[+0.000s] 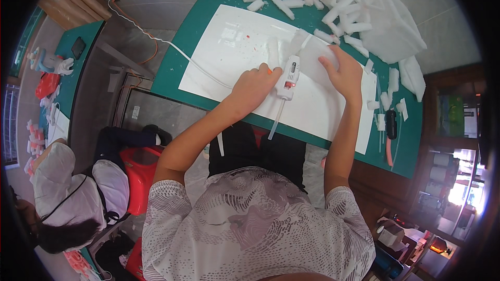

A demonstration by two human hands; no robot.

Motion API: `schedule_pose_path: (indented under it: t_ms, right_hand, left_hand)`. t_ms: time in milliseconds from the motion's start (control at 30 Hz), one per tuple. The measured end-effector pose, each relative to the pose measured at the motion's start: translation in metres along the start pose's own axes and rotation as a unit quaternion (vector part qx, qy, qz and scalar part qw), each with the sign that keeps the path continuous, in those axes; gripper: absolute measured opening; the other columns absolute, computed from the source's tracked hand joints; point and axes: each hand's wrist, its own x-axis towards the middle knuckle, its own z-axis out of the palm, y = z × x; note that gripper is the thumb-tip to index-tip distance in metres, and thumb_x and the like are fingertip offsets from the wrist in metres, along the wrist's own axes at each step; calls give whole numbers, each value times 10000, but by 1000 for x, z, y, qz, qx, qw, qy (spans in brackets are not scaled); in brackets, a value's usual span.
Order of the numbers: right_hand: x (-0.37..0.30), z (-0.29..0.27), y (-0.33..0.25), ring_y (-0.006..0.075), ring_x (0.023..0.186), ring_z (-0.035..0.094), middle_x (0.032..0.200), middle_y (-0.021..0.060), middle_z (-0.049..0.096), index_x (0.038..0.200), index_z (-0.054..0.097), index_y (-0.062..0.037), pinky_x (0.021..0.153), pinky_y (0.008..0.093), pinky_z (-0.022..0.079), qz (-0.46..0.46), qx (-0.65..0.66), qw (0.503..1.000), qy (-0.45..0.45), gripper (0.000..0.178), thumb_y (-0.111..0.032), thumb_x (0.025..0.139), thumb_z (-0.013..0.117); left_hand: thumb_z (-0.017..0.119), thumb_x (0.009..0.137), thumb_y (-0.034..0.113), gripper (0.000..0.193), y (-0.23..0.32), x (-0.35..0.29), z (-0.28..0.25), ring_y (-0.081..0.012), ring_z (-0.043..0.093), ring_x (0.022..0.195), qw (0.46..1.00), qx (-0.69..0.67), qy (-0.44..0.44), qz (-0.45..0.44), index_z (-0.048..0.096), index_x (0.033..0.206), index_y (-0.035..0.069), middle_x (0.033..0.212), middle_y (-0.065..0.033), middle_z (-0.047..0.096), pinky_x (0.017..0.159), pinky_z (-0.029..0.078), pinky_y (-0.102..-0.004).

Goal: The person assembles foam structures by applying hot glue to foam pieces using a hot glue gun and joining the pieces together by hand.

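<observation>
Head view: glue gun (290,77) is grasped by left hand (254,88) at frame centre, glue stick (276,119) protruding below. Foam sheet (314,66), just right, is contacted by right hand (345,75) (pinched or merely touched, can't be told). Foam pieces (342,9) are scattered upper right.

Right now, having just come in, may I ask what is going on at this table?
A person's left hand holds a white glue gun, a clear stick jutting from its back end. The right hand touches a white foam piece beside it, over a white board on the green table. White foam strips lie heaped at the far side. Another person is off to the left.
</observation>
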Motion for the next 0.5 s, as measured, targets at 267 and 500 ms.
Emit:
schedule_pose_path:
  t_ms: [267,500]
  right_hand:
    - [-1,3,3,289,811,670,1038,122,729,1186,681,-103,746,364,504,-4,18,1000,12,449,-420,869,711]
    - [0,1,1,291,893,685,1072,113,738,1185,686,-115,787,375,516,-2,4,1000,9,440,-438,887,685]
  left_hand:
    - [565,875,16,303,4,0,-7,-329,658,742,997,-6,-68,-33,538,1175,42,929,-187,579,659,536,-409]
    - [556,881,17,320,4,0,-8,-334,661,766,996,-8,-82,-36,533,1199,46,943,-187,582,691,536,-416]
